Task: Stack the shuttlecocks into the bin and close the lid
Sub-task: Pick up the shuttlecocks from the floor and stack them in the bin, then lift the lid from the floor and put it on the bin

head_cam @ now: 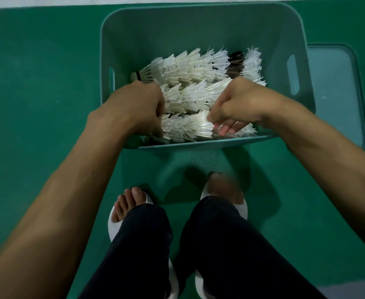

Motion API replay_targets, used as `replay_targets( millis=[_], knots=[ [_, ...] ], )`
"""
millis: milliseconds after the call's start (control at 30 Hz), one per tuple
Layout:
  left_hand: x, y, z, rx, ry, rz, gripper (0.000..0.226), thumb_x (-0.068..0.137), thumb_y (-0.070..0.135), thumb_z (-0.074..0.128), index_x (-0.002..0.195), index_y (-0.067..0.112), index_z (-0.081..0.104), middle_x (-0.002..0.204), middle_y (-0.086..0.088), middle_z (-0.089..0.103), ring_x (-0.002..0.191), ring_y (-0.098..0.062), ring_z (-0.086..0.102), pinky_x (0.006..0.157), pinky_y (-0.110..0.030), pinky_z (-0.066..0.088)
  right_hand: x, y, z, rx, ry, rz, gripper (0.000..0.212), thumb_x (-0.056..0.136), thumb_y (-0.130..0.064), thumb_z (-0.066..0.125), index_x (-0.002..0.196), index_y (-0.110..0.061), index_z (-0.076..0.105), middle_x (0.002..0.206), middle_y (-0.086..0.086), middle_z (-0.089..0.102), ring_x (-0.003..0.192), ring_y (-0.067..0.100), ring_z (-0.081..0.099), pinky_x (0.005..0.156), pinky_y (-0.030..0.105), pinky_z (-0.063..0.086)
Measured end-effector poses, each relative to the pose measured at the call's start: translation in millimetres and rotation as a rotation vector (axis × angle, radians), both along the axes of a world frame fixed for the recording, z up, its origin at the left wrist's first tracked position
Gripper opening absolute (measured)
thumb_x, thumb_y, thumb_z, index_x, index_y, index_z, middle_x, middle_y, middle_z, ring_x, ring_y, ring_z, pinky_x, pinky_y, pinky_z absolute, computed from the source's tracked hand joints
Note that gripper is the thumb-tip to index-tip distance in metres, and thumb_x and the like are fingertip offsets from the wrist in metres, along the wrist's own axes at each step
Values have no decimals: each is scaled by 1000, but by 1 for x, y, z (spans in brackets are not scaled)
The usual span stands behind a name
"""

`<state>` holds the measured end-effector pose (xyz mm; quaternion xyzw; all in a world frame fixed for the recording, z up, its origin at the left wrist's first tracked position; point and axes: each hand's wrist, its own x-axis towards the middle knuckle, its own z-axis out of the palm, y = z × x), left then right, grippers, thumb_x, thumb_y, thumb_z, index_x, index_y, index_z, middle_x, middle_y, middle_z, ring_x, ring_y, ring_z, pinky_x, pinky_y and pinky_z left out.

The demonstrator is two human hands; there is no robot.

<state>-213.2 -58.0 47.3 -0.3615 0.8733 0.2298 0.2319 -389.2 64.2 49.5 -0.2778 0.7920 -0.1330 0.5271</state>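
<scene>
A teal plastic bin (134, 31) stands open on the green floor. Inside it lie three rows of white feather shuttlecocks nested into one another: a back row (190, 65), a middle row (190, 96) and a front row (188, 128). Both my hands reach into the bin at the front row. My left hand (142, 111) curls round the row's left end. At the right end, my right hand (237, 108) pinches the feathers with its fingers. The bin's lid (337, 93) lies flat on the floor to the right of the bin.
My two feet in white slippers (121, 214) stand just in front of the bin, with dark trousers above them. Green court flooring (37, 83) surrounds the bin on all sides. A pale strip runs along the far edge.
</scene>
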Motion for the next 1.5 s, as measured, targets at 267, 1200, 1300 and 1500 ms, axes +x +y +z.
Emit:
replay_targets(
  millis=[267, 1200, 1300, 1500],
  knots=[
    [4, 11, 0, -155, 53, -22, 19, 84, 18, 75, 97, 16, 62, 99, -10, 65, 91, -34, 63, 76, -44, 54, 1, 0, 1, -57, 34, -65, 3, 88, 5, 73, 88, 5, 70, 78, 26, 74, 66, 30, 73, 55, 31, 60],
    [-33, 31, 48, -245, 402, 46, 30, 89, 36, 73, 113, 21, 66, 114, -4, 70, 104, -30, 66, 89, -48, 57, -37, 19, 69, -420, 416, -80, 20, 86, -31, 77, 78, -13, 78, 75, 4, 78, 71, 19, 77, 77, 44, 64],
    [-66, 66, 63, -274, 593, -46, 28, 93, 36, 66, 116, 19, 63, 117, -4, 66, 111, -28, 60, 90, -46, 53, -54, 44, 84, -572, 577, -229, 17, 80, -35, 73, 75, -19, 77, 73, 0, 76, 68, 14, 71, 77, 41, 63],
    [-110, 150, 78, -381, 854, -244, 30, 88, 23, 64, 116, 13, 63, 111, -7, 63, 108, -31, 55, 84, -44, 47, -74, 109, 92, -701, 712, -409, 15, 77, -28, 65, 83, -23, 78, 77, -9, 74, 73, 0, 68, 78, 21, 55]
  ],
)
